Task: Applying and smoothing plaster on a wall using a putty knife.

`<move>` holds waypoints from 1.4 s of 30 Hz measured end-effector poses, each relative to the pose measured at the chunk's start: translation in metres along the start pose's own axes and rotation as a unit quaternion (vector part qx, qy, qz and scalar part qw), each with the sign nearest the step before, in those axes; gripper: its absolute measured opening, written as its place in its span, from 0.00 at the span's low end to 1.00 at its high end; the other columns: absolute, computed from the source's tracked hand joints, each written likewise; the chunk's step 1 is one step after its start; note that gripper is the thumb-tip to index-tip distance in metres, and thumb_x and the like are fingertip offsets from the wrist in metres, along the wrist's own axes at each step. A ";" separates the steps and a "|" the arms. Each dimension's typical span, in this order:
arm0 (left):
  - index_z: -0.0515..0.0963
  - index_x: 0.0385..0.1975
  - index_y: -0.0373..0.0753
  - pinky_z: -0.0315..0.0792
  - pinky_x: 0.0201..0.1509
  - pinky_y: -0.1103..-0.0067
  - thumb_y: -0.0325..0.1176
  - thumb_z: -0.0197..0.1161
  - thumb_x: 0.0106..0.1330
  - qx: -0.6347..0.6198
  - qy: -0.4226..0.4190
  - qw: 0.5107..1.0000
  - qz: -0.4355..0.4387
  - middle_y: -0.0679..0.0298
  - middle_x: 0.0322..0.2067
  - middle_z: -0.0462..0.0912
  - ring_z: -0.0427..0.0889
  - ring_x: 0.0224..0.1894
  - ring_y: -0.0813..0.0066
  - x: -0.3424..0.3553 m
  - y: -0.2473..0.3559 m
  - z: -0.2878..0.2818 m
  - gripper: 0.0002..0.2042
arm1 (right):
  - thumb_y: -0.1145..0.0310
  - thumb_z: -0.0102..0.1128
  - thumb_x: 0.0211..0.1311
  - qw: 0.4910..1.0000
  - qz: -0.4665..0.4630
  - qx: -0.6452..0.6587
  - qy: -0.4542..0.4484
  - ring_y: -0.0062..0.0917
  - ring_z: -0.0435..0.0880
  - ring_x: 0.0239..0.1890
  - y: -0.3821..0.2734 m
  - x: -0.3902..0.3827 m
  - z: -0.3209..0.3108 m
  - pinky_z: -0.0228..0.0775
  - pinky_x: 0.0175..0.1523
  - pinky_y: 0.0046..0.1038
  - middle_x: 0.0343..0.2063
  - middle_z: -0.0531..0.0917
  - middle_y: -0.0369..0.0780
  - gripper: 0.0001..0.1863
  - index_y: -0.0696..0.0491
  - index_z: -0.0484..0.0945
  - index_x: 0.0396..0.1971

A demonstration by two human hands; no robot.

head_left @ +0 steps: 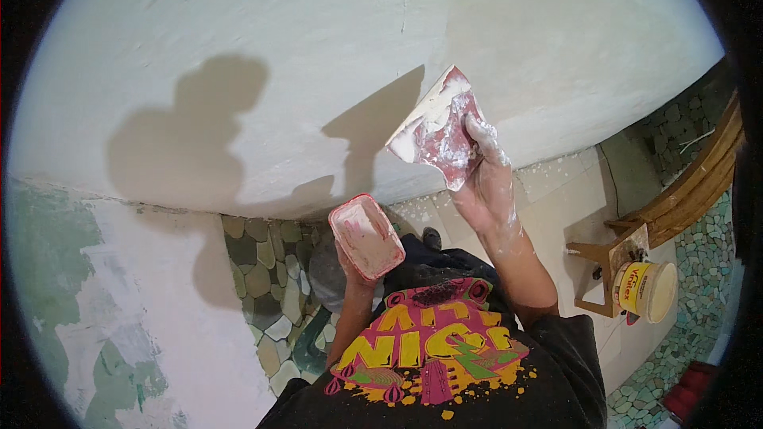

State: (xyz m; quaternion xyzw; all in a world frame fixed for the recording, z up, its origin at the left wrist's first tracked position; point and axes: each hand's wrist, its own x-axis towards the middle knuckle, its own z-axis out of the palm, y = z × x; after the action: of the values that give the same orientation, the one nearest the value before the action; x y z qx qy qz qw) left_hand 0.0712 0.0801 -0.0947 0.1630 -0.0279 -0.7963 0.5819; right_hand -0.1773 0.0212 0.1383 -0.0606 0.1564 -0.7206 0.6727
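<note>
Raised in front of the wall, my right hand is closed round a red putty spreader. White putty coats its face and lies thick along its straight upper-left edge, which appears apart from the wall. White smears also cover my right thumb and wrist. Lower and to the left, my left hand grips a rectangular red-rimmed plastic tub, tilted so its inside shows. Pale putty residue lines the tub, and its body hides most of my left fingers.
A pale wall spans the front, bearing my shadow. White specks dot the floor tiles along its foot. At right stand a yellow-labelled bucket, a small wooden stand and a curved wooden piece. Stone mosaic lies at left.
</note>
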 end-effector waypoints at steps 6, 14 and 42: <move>0.64 0.67 0.48 0.70 0.62 0.54 0.57 0.47 0.71 -0.030 -0.019 0.999 -0.010 0.60 0.61 0.72 0.74 0.61 0.54 0.003 0.002 0.005 0.29 | 0.57 0.49 0.74 0.984 -0.159 -0.043 -0.073 0.30 0.78 0.56 -0.002 -0.012 0.031 0.70 0.62 0.33 0.54 0.78 0.44 0.23 0.57 0.70 0.60; 0.65 0.66 0.48 0.71 0.61 0.53 0.59 0.46 0.70 -0.050 -0.028 0.998 -0.007 0.60 0.61 0.72 0.74 0.61 0.54 0.008 0.003 0.014 0.30 | 0.60 0.51 0.72 0.490 -0.654 -0.549 -0.174 0.41 0.73 0.62 0.001 0.049 0.027 0.64 0.66 0.40 0.63 0.70 0.52 0.28 0.61 0.65 0.65; 0.64 0.66 0.46 0.70 0.62 0.55 0.58 0.47 0.71 0.016 0.037 0.999 -0.014 0.59 0.60 0.73 0.73 0.60 0.54 0.012 0.005 -0.003 0.30 | 0.79 0.57 0.56 0.566 -0.221 -0.794 -0.029 0.41 0.71 0.64 0.049 0.016 -0.086 0.61 0.68 0.42 0.59 0.74 0.49 0.29 0.56 0.70 0.62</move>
State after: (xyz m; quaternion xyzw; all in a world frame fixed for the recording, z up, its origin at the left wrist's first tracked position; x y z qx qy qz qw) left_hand 0.0734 0.0675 -0.0992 0.2023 -0.0171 -0.7971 0.5687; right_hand -0.1578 0.0156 0.0398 -0.6234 0.6278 -0.4308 0.1777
